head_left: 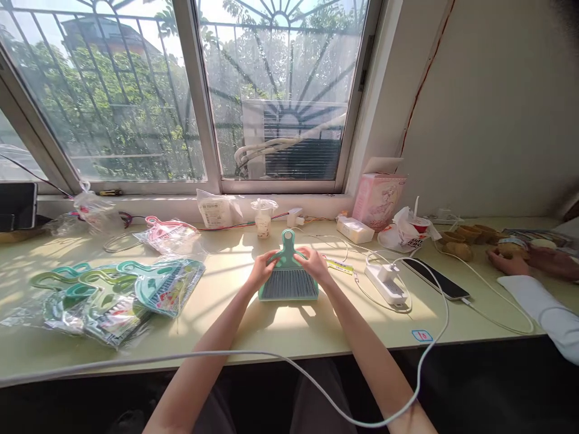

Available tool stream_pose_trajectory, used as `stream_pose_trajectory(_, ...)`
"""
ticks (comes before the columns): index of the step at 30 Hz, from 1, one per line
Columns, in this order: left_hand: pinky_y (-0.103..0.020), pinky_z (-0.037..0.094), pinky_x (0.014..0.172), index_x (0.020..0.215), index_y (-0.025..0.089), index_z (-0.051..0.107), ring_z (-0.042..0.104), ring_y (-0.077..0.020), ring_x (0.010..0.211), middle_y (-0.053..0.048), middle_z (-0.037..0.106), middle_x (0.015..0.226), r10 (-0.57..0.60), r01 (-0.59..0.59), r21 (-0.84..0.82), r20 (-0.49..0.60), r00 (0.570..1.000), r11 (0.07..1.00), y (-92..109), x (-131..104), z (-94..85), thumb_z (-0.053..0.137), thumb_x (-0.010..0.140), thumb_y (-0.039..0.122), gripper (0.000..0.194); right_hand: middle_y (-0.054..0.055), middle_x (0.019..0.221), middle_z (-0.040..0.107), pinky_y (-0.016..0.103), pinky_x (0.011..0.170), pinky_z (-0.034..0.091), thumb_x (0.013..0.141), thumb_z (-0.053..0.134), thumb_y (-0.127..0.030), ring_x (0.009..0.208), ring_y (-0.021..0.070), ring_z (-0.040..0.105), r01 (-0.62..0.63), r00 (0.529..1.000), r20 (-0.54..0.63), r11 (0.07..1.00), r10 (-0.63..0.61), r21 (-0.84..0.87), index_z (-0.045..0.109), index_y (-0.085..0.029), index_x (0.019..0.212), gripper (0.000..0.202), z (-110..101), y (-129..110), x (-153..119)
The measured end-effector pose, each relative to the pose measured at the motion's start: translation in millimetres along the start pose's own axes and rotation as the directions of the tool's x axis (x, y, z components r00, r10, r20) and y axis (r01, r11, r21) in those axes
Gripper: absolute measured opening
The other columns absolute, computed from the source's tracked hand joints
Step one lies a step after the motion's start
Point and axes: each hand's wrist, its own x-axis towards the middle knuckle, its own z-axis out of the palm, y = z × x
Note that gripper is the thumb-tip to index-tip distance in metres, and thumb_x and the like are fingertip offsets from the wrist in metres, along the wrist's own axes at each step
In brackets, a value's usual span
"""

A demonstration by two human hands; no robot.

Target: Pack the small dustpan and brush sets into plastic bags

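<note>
In the middle of the table, a green dustpan (266, 295) lies with a matching hand brush (289, 284) set into it, grey bristles toward me and the handle with its hanging hole pointing to the window. My left hand (263, 268) grips the left side of the set near the brush's shoulder. On the opposite side my right hand (313, 264) holds it in the same way, fingers closed round the edge. A small yellow label (340, 267) lies just right of my right hand.
Several bagged dustpan sets (163, 286) are piled left, with a pink one (169, 235) behind. A drink cup (263, 218) stands near the window. Rightward are a power strip (385, 283), a phone (435, 278) and another person's hands (511, 262). A white cable (280, 357) crosses in front.
</note>
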Motion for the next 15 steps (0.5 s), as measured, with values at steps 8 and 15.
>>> stream_pose_trajectory(8, -0.048, 0.065, 0.11, 0.113, 0.023, 0.09, 0.083, -0.0376, 0.119, -0.01, 0.092, 0.116, 0.034, -0.034, 0.047, 0.003, 0.999, 0.998, 8.2, -9.2, 15.6, 0.068, 0.092, 0.039, 0.034, 0.007, 0.116, 0.094, 0.045, 0.102, 0.064, 0.097, 0.08, -0.033, 0.122, 0.0382, 0.087, -0.108, 0.993, -0.041, 0.993, 0.11, 0.042, 0.093, -0.031, 0.099, 0.014, -3.9, -10.3, -4.9)
stream_pose_trajectory(15, -0.053, 0.058, 0.122, 0.112, 0.021, 0.088, 0.078, -0.0412, 0.133, -0.015, 0.089, 0.128, 0.006, -0.004, -0.082, 0.031, 0.999, 0.997, 6.6, -6.2, 15.1, 0.072, 0.096, 0.051, 0.038, 0.011, 0.124, 0.093, 0.045, 0.109, 0.063, 0.099, 0.081, -0.038, 0.122, 0.0361, 0.087, -0.116, 0.993, -0.023, 0.992, 0.117, 0.058, 0.094, -0.027, 0.105, 0.017, 4.6, 4.3, -0.7)
